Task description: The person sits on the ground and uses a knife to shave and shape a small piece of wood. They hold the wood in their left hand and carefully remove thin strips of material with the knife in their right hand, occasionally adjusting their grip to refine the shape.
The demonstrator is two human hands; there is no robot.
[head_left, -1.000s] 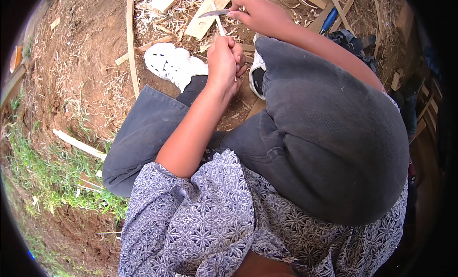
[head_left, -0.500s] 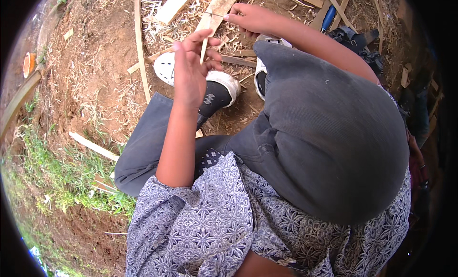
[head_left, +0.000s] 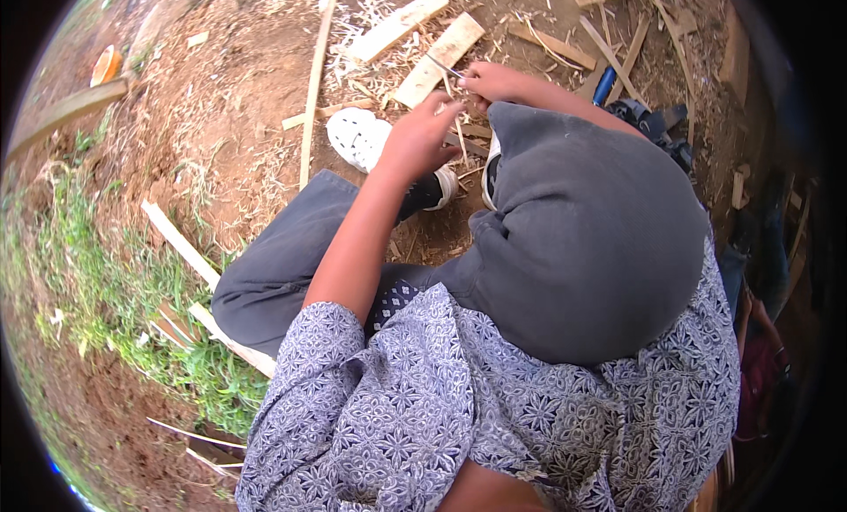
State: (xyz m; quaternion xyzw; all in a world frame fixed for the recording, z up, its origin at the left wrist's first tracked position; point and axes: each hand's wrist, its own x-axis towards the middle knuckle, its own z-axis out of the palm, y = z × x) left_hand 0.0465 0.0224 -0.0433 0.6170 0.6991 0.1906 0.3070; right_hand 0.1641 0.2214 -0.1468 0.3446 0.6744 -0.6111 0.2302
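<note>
Nearest, a blue-and-white patterned shirt [head_left: 459, 406] and a raised knee in grey trousers [head_left: 591, 239] fill the lower frame, and much of the work is screened by that knee. Past them, the left hand [head_left: 422, 142] is held over the feet with its fingers curled together, pinching a thin pale sliver [head_left: 460, 134] of wood or bamboo. Just beyond, the right hand [head_left: 490, 82] is closed around a small blade [head_left: 445, 67], whose tip points up and to the left.

As a judgement, the shaving is best done with the sliver kept taut between the pinching fingers, the blade drawn away from the left fingertips in shallow strokes, and both wrists braced against the knee so that nothing slips toward the white shoe [head_left: 363, 140] below.

Farther out, pale planks [head_left: 438, 60] and loose shavings lie on the bare earth, a long thin strip [head_left: 313, 89] runs alongside, and grass [head_left: 106, 291] edges the left.

Several things cannot be settled: the lower end of the sliver is lost behind the knee, the blade's handle is covered by the right hand, and whether the edge is touching the sliver cannot be told. At right, dark objects and a blue cylinder [head_left: 605, 86] are too bent and shaded by the rim to be identified.
</note>
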